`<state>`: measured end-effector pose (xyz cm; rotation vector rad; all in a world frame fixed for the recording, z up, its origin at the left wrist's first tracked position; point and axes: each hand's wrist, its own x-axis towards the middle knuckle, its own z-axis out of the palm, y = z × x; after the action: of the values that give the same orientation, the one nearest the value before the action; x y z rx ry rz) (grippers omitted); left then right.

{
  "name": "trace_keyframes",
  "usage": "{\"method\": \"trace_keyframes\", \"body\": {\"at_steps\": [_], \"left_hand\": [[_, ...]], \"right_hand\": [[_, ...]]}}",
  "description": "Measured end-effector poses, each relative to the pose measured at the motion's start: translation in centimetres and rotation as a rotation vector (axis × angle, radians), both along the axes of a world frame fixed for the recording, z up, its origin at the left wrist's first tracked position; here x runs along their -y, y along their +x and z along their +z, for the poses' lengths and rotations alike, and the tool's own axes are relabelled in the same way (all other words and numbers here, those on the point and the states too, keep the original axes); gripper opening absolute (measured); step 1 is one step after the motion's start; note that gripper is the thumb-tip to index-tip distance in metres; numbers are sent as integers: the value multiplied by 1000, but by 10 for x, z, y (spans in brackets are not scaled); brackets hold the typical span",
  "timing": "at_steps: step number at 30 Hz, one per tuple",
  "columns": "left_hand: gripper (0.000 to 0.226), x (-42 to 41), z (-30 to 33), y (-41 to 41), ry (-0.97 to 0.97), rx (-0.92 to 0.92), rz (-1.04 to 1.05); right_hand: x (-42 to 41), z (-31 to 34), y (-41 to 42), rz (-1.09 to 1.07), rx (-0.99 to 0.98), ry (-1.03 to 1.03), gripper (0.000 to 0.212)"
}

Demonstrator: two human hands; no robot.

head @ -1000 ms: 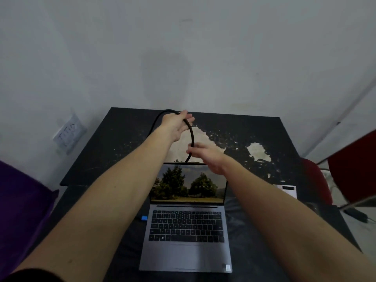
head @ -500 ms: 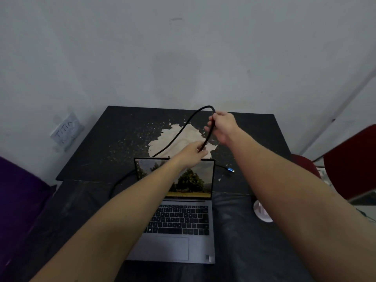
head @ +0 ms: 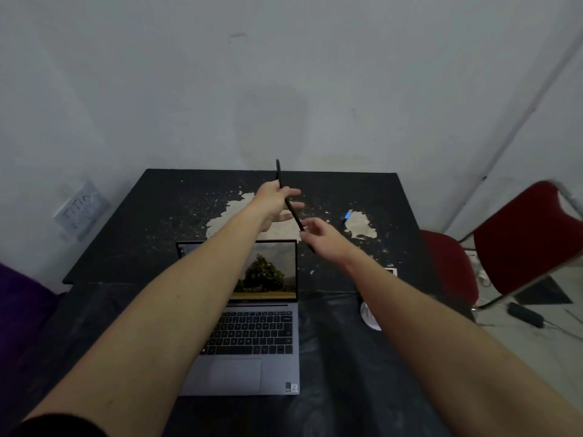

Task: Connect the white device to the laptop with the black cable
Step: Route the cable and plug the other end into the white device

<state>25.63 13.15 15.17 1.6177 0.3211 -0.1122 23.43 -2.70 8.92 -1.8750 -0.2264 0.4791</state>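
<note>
An open grey laptop sits on the dark table in front of me, its screen lit with a tree picture. Above and behind the screen, my left hand and my right hand both hold the black cable, stretched almost straight between them. The cable's top end sticks up past my left hand. A blue-tipped plug lies on the table to the right. The white round device rests right of the laptop, mostly hidden by my right forearm.
A red chair stands at the right of the table. A small white box peeks out beside my right forearm. A wall socket is on the left wall. Something purple lies at the left edge. A black adapter lies on the floor.
The cable went from a loop to a nearly straight length. My left hand rose above the right, and my right hand dropped lower toward the laptop's right side.
</note>
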Motion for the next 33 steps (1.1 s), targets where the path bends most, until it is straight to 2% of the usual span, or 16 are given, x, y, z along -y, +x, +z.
{"method": "trace_keyframes", "body": {"at_steps": [5,7,9,11,13,15,20,23,25,27,31,33], "left_hand": [[7,16,3,-15,-268,-25,110],[20,20,-2,-24,-287,-38,115],[41,23,-16,-48,-144,-42,43],[50,28,-35,-79,61,-44,-112],[46,35,-50,-113,187,-52,-297],[39,44,-58,-136,180,-32,-410],[41,59,-60,-177,260,79,-378],[20,61,-63,-191,330,98,-307],[14,60,-65,-198,269,83,-227],[14,57,-64,-207,99,21,-132],[16,59,-67,-227,-228,-89,28],[15,66,-72,-241,-333,-124,72]], "right_hand": [[15,13,-14,-58,255,-239,13],[21,20,-15,-111,299,-287,12],[27,28,-23,-162,302,-307,11],[27,33,-29,-215,286,-324,13],[24,38,-38,-262,238,-331,17],[20,43,-44,-315,167,-284,18],[15,50,-73,-410,5,-151,20],[13,52,-92,-420,-71,24,21],[18,51,-108,-430,-13,-39,20],[26,39,-130,-484,-19,-137,28],[43,-3,-189,-748,-209,-393,64],[49,-20,-217,-887,-376,-338,80]]}}
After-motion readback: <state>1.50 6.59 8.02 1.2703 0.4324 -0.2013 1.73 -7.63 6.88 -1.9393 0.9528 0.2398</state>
